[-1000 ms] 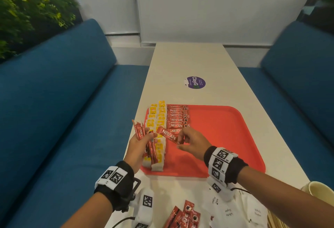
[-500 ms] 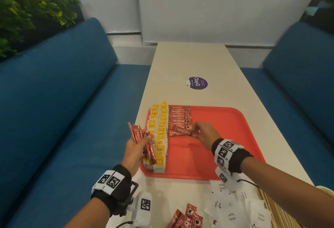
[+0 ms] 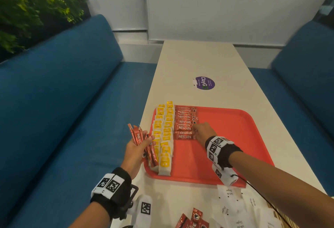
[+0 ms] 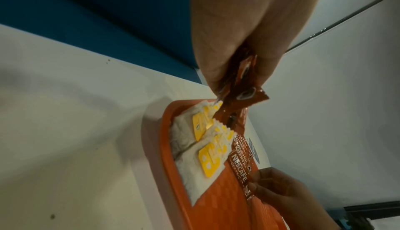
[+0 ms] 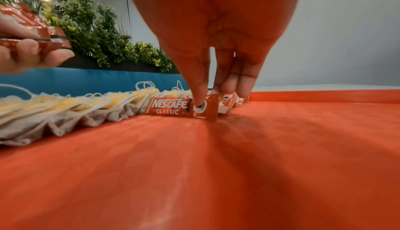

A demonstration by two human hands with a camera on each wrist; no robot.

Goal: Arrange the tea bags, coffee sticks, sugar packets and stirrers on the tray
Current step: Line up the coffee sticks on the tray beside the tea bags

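Observation:
A red tray (image 3: 226, 137) lies on the white table. Two rows of yellow-tagged tea bags (image 3: 165, 133) fill its left side, with a column of red coffee sticks (image 3: 184, 119) beside them. My right hand (image 3: 197, 132) pinches the right end of the nearest coffee stick (image 3: 184, 136), which lies flat at the column's near end. In the right wrist view, thumb and fingers (image 5: 225, 86) close on that stick (image 5: 171, 108). My left hand (image 3: 142, 142) hovers at the tray's left edge and grips a bundle of coffee sticks (image 3: 139, 136), seen in the left wrist view as the bundle (image 4: 240, 86).
Loose coffee sticks (image 3: 193, 220) and white sugar packets (image 3: 235, 208) lie on the table in front of the tray, with wooden stirrers (image 3: 282, 217) at the near right. A purple sticker (image 3: 205, 83) is beyond the tray. Blue benches flank the table.
My right hand took one coffee stick away from the left hand's bundle, moved it forward and laid it at the near end of the coffee column. The left hand stayed put.

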